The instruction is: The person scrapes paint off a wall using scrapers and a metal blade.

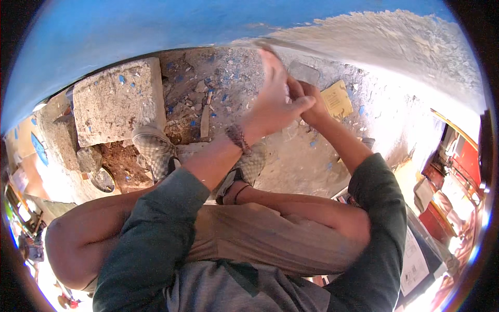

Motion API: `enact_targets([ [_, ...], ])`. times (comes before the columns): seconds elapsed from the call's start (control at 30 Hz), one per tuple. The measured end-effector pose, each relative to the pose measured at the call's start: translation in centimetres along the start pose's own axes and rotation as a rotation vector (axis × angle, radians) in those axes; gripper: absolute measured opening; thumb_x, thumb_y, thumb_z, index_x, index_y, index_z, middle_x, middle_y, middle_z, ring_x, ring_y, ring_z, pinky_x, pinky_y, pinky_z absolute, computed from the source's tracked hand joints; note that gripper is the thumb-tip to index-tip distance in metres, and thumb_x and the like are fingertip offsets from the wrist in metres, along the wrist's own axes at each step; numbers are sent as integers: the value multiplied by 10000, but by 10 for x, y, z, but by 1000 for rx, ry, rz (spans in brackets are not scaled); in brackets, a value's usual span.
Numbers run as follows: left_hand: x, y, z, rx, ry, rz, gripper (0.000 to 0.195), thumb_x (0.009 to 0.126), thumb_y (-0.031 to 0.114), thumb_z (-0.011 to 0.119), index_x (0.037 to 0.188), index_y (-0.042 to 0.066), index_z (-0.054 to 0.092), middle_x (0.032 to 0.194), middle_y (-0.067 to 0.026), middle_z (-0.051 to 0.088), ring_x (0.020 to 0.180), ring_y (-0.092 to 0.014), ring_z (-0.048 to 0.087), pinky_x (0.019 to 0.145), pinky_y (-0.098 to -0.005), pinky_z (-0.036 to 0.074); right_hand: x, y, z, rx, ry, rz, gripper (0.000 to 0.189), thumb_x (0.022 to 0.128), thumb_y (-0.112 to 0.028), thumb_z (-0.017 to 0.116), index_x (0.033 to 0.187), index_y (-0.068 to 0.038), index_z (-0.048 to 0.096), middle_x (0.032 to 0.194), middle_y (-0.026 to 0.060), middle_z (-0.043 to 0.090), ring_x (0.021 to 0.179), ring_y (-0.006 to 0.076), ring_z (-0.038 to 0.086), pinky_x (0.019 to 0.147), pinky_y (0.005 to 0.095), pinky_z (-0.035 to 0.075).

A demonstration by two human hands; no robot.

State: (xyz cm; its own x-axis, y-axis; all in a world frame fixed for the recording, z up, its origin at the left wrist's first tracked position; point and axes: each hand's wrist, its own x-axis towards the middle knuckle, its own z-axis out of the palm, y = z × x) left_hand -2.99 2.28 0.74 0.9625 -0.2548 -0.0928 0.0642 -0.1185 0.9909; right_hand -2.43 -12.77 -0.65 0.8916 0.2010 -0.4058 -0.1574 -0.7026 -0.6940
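My left hand [273, 95], blurred and with a beaded bracelet at the wrist, reaches towards the foot of the blue painted wall [156, 23]. Its fingers are stretched out and its thumb is spread. Partly behind it, my right hand [310, 97] has curled fingers; whether they hold something is hidden. The hands overlap. A blurred dark edge shows by the left fingertips, too unclear to name. Just beyond the right hand is a grey flat rectangular piece [305, 73]. A yellow printed sheet [337, 100] lies right of it. The wall's right part has bare, rough grey plaster [390, 43].
A large stone block [117, 99] stands at the left against the wall. A knife-like tool [206, 117] lies on the floor among blue paint chips and rubble. A round container [103, 180] is near my shoe [153, 148]. Printed paper [414, 265] lies at the lower right.
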Motion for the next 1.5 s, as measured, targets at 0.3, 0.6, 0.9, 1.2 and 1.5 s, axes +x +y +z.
enact_targets([
  [0.3,-9,-2,-9,-29,71,-53,1113,730,296,691,1346,-100,-147,1413,-354,-120,1344,-420,141,1032,-373,312,-8,-39,16,-38,-80,195,429,938,-384,392,1025,-11,587,802,236,610,774,343,617,700,413,450],
  [0.6,-8,2,-7,28,-123,-69,1125,734,376,670,1315,-178,-118,1408,-380,-87,1359,-409,-29,1106,-402,91,-11,-28,4,-39,2,161,632,921,-530,352,806,27,628,738,255,599,783,387,622,699,428,461],
  [0.9,1,-5,-5,45,-108,-29,1089,731,283,681,1327,-144,-125,1408,-374,-27,1328,-433,161,1039,-388,293,-8,-12,-5,-131,-40,223,629,904,-549,377,864,25,632,781,260,614,832,398,615,714,443,458],
  [1.2,-2,-22,-16,-55,30,-15,1152,731,400,697,1294,-208,-103,1407,-381,3,1353,-318,56,1094,-359,138,9,-35,11,-164,-44,233,619,913,-535,380,785,32,593,673,163,581,668,231,568,648,375,452],
  [1.5,-1,-34,-26,-118,55,28,1136,701,334,717,1300,-200,-87,1384,-409,16,1336,-397,160,1080,-372,195,14,-34,23,-276,-74,102,558,897,-500,452,812,22,630,750,253,609,801,386,618,681,425,463],
])
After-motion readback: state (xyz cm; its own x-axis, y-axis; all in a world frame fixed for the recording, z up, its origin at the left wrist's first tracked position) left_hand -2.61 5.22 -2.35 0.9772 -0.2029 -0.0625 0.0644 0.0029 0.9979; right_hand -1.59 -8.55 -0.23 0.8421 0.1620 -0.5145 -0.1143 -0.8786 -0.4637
